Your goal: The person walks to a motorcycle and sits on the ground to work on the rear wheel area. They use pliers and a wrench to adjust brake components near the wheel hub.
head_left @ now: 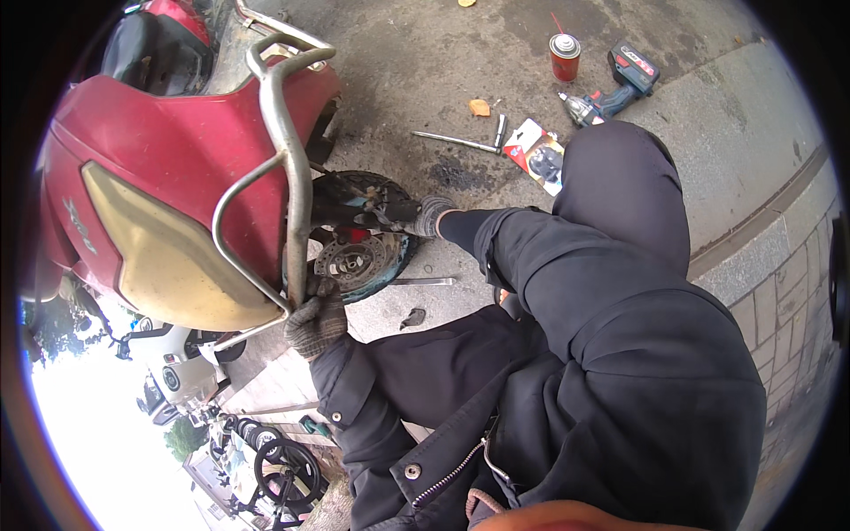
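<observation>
A red scooter or motorcycle body (pixel 168 124) with a tan panel fills the left side, and a bent metal tube guard (pixel 297 150) runs along it. My left hand (pixel 317 323), in a grey knit glove with a dark palm, is closed round the lower end of this tube. Beyond it is a wheel with a drilled brake disc (pixel 352 264) and a black tyre. My right hand (pixel 431 217), gloved alike, reaches in at the wheel beside the dark parts above the disc. Its fingers seem closed there, but what they grip is hidden.
On the ground lie an L-shaped wrench (pixel 460 141), a carded package (pixel 538 157), a cordless impact driver (pixel 620 84), a red spray can (pixel 565 58) and a flat metal bar (pixel 425 281). My bent knee (pixel 624 190) is beside the package. Parked two-wheelers (pixel 181 367) stand lower left.
</observation>
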{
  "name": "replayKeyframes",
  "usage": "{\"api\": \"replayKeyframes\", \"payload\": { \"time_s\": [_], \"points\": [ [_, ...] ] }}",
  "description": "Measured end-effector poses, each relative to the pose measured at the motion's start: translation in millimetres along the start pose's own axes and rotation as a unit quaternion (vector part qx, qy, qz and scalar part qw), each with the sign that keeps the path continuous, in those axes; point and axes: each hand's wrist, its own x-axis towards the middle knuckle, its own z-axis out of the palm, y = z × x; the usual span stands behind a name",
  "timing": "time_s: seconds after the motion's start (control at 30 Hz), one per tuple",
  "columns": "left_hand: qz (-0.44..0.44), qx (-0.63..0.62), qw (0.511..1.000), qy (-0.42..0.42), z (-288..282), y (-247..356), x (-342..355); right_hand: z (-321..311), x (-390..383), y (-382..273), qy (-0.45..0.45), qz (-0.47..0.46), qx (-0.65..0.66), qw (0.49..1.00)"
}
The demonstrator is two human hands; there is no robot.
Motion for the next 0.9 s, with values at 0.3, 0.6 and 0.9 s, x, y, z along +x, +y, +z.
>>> {"api": "replayKeyframes", "payload": {
  "time_s": [0.3,0.6,0.9],
  "points": [
    [0.177,-0.061,0.981,-0.055,20.3,34.0,33.6,-12.7,10.6,-35.7,-0.002,-0.119,-0.098,0.988],
    [0.275,-0.059,0.958,-0.056,43.8,37.4,45.3,-41.0,-20.2,-43.3,-0.001,-0.172,-0.260,0.950],
    [0.294,-0.042,0.953,0.059,63.5,41.0,51.8,-82.4,-57.2,48.4,-0.074,-0.037,-0.383,0.920]
  ]
}}
